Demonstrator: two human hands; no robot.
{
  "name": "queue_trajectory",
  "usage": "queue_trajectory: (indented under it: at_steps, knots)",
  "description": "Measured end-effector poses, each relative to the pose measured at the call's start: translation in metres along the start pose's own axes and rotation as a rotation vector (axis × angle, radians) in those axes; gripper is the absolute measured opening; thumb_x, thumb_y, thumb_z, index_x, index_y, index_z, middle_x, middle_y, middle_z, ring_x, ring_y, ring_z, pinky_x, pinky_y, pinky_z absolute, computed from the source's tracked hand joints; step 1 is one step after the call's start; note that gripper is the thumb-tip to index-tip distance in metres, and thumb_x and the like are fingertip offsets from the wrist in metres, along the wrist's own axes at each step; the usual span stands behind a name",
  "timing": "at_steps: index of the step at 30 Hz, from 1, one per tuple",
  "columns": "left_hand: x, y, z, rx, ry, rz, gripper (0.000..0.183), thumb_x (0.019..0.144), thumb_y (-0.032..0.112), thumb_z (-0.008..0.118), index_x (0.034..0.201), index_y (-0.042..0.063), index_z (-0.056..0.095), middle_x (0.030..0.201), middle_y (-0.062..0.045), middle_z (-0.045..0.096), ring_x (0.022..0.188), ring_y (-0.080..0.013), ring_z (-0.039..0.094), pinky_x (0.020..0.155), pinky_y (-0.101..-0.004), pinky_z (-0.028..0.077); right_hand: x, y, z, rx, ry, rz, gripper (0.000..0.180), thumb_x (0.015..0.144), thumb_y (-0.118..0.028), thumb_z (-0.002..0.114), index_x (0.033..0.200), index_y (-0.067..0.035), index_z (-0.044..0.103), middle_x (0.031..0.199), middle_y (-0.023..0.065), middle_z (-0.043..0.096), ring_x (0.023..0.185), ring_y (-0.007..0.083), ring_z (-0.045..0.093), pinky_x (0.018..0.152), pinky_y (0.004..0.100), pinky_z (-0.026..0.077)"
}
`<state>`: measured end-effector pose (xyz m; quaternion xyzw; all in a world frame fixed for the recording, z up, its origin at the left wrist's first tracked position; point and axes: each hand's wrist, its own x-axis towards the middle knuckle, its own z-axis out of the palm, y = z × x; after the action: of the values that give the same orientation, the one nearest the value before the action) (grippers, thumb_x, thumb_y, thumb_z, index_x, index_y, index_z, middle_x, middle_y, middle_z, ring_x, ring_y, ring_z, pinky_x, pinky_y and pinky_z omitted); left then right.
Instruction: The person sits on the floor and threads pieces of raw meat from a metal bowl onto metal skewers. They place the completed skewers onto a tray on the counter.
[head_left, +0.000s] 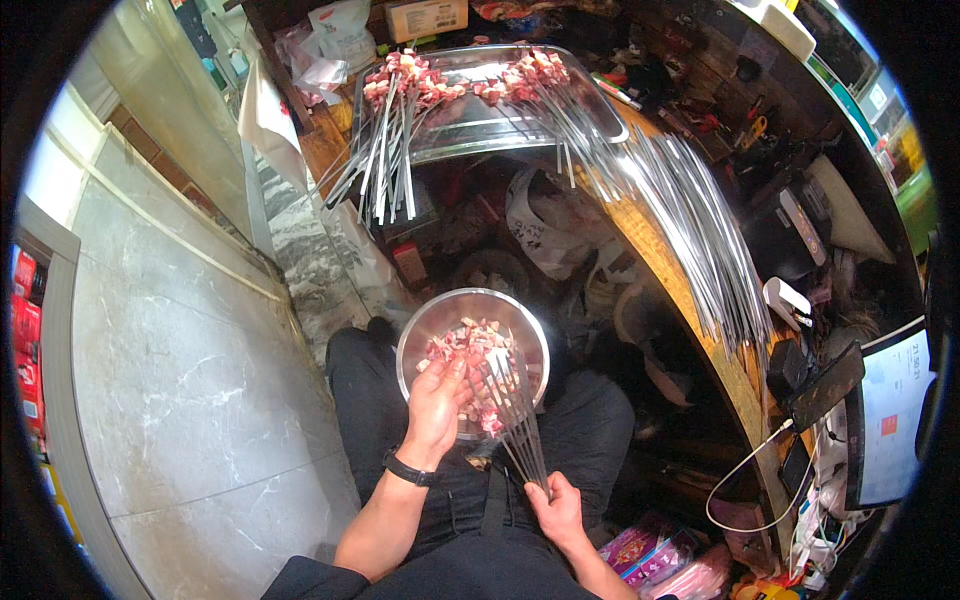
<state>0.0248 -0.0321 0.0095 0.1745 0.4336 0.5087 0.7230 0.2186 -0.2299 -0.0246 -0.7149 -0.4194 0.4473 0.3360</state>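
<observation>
A round metal bowl (537, 322) with raw meat cubes (469, 337) in it rests between the person's thighs. My left hand (442, 394), with a black band on its wrist, is over the meat in the bowl; its fingers overlap some pieces, and whether they grip one is unclear. My right hand (553, 499) is closed around the lower ends of several flat metal skewers (525, 427), whose upper parts reach over the bowl's right side. A meat cube near the bowl's front rim lies against the skewers.
Ahead, a metal tray (450, 146) holds two groups of skewers loaded with meat (409, 79). Many bare metal skewers (697, 240) lie along the curved wooden table edge (739, 390) at the right. A phone (829, 386) with a white cable (712, 487) and a monitor (889, 420) stand farther right.
</observation>
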Motion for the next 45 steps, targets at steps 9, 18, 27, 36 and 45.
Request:
queue_trajectory:
  at_steps: [9, 18, 27, 36, 45]
  knots:
    - [-0.003, -0.008, -0.006, -0.007, 0.008, 0.022, 0.023, 0.104, 0.016, 0.058, 0.121, 0.000, 0.060, 0.113, -0.009, 0.069, 0.099, -0.0169, 0.066, 0.089, -0.0314, 0.054, -0.001, 0.002, 0.002, 0.002, 0.009, -0.037, 0.033, 0.090, -0.023, 0.078, 0.078, -0.003, 0.054, 0.057, 0.0023, 0.053, 0.056, 0.0053, 0.045, 0.049, 0.0293, 0.041]
    - [-0.018, -0.031, -0.007, 0.035, 0.049, 0.002, 0.015, 0.103, 0.015, 0.060, 0.113, 0.005, 0.064, 0.098, -0.003, 0.068, 0.089, -0.0128, 0.065, 0.082, -0.0288, 0.052, -0.006, -0.007, 0.001, -0.089, 0.028, -0.071, 0.034, 0.090, -0.023, 0.078, 0.079, -0.003, 0.053, 0.056, 0.0082, 0.050, 0.052, 0.0097, 0.045, 0.049, 0.0328, 0.041]
    - [-0.015, -0.012, -0.002, 0.008, -0.010, -0.074, 0.027, 0.108, 0.025, 0.052, 0.122, 0.005, 0.062, 0.102, -0.003, 0.070, 0.088, -0.0119, 0.066, 0.078, -0.0266, 0.053, 0.001, -0.002, 0.001, -0.001, 0.025, -0.029, 0.031, 0.090, -0.019, 0.077, 0.078, -0.004, 0.053, 0.062, 0.0017, 0.053, 0.060, 0.0065, 0.045, 0.053, 0.0295, 0.042]
    - [-0.007, -0.010, -0.008, -0.020, -0.037, -0.079, 0.023, 0.105, 0.026, 0.058, 0.114, 0.007, 0.066, 0.098, -0.004, 0.071, 0.085, -0.0122, 0.067, 0.073, -0.0264, 0.055, -0.001, -0.003, -0.001, 0.003, 0.005, -0.021, 0.030, 0.091, -0.018, 0.077, 0.078, -0.004, 0.054, 0.063, -0.0011, 0.054, 0.061, 0.0052, 0.045, 0.054, 0.0271, 0.041]
    - [-0.022, -0.034, 0.004, -0.072, 0.109, 0.071, 0.024, 0.105, 0.022, 0.059, 0.114, 0.001, 0.066, 0.098, -0.005, 0.069, 0.085, -0.0129, 0.065, 0.080, -0.0278, 0.054, -0.004, -0.004, 0.002, -0.024, 0.047, -0.082, 0.031, 0.090, -0.020, 0.078, 0.078, -0.004, 0.053, 0.058, 0.0031, 0.053, 0.056, 0.0069, 0.045, 0.050, 0.0303, 0.041]
